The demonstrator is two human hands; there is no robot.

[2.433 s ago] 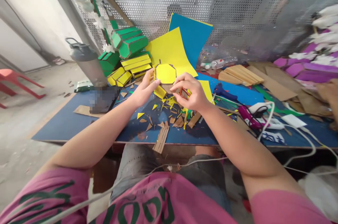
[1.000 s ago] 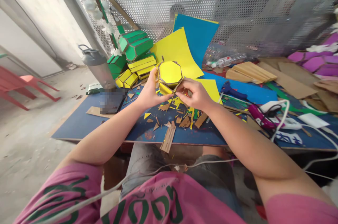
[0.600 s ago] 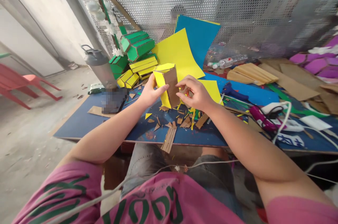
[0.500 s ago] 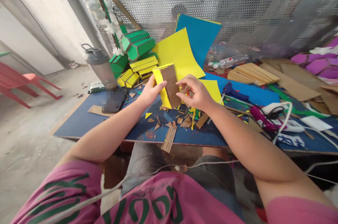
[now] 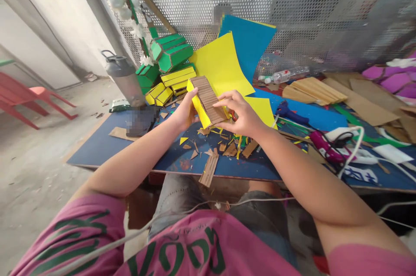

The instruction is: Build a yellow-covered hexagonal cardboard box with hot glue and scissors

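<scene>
I hold a cardboard prism [image 5: 208, 100] partly covered in yellow paper above the blue table [image 5: 97, 148]. Its bare ribbed brown side faces up and a yellow face points left. My left hand [image 5: 183, 113] grips its left side with the fingers wrapped round it. My right hand [image 5: 240, 113] is closed on its right end, thumb and fingers pinching the edge. Under my right palm a red-handled tool shows in part. Yellow and brown offcuts [image 5: 214, 146] lie on the table below my hands.
Finished green [image 5: 169, 53] and yellow prisms [image 5: 170, 79] are stacked at the back left beside a grey bottle [image 5: 123, 79]. Yellow [image 5: 224, 66] and blue sheets [image 5: 248, 44] lean on the perforated wall. Glue guns [image 5: 325, 148], cables and cardboard strips [image 5: 308, 89] lie to the right. Red chairs [image 5: 29, 100] stand on the left.
I have turned the prism in my hands: its yellow octagonal end faced me at first, then it rolled so the bare ribbed cardboard side lies on top.
</scene>
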